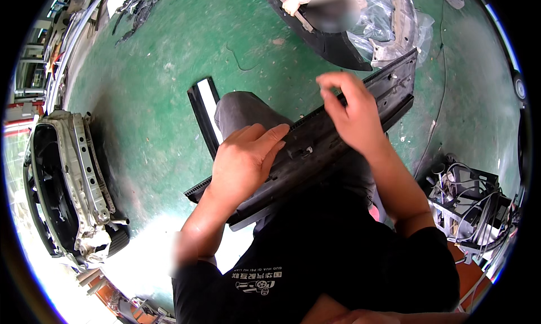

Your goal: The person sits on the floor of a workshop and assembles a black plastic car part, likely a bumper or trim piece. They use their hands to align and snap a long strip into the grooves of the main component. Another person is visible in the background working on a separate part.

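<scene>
A long black plastic trim panel (332, 146) lies slantwise across my lap, with a toothed strip along its far edge and small clips on its face. My left hand (241, 159) is closed on the panel's left part, the thumb and forefinger close together by the toothed edge. Above the right part is my right hand (356, 114), its fingers bent and the thumb apart from the forefinger. Nothing shows between them. Beyond my left knee (242, 104), a second black panel with a white stripe (205, 107) rests on the green floor.
At the far side lie a black bumper piece (338, 48) and clear plastic sheeting (375, 17). A car body section (70, 183) stands at the left. On the right is a box with tangled cables (470, 197). Black scraps (135, 11) lie far left.
</scene>
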Demonstrator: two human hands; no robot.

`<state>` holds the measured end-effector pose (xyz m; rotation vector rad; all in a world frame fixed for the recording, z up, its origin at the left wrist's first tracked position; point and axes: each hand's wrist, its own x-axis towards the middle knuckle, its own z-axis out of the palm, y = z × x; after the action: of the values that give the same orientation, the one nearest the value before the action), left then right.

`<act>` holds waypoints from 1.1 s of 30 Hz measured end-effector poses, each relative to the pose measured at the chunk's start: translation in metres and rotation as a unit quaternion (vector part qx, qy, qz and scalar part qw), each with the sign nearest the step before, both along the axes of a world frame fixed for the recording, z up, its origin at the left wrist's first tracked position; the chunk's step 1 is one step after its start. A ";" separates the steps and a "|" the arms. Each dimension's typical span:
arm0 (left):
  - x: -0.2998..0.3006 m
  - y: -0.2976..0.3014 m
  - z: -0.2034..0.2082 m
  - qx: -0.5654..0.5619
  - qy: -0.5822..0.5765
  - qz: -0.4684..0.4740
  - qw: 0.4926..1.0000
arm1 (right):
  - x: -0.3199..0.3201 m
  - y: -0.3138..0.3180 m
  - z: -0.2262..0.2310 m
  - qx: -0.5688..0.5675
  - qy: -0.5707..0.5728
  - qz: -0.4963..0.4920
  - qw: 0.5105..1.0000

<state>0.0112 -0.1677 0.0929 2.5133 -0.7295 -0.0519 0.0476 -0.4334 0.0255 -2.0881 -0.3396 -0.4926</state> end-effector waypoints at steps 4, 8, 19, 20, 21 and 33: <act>0.007 0.000 -0.004 0.014 -0.038 -0.036 0.999 | 0.028 -0.014 -0.015 0.005 0.103 0.034 0.994; 0.013 0.008 -0.017 -0.005 -0.073 -0.072 0.995 | 0.026 -0.007 -0.036 -0.118 0.010 0.017 0.993; 0.021 -0.007 -0.033 0.003 -0.137 -0.067 0.988 | 0.022 -0.003 -0.043 -0.083 -0.004 -0.022 0.996; 0.023 -0.008 -0.037 0.007 -0.136 -0.069 0.988 | 0.021 -0.004 -0.044 -0.086 0.007 -0.018 0.996; 0.025 -0.009 -0.039 0.010 -0.135 -0.070 0.988 | 0.020 -0.003 -0.045 -0.089 0.019 -0.014 0.996; 0.029 0.005 -0.051 0.040 -0.186 -0.114 0.975 | 0.019 -0.002 -0.049 -0.088 0.029 -0.037 0.995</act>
<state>0.0398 -0.1625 0.0423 2.5319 -1.1849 0.3242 0.0667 -0.4358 -0.0236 -2.2888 -0.2807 -0.4582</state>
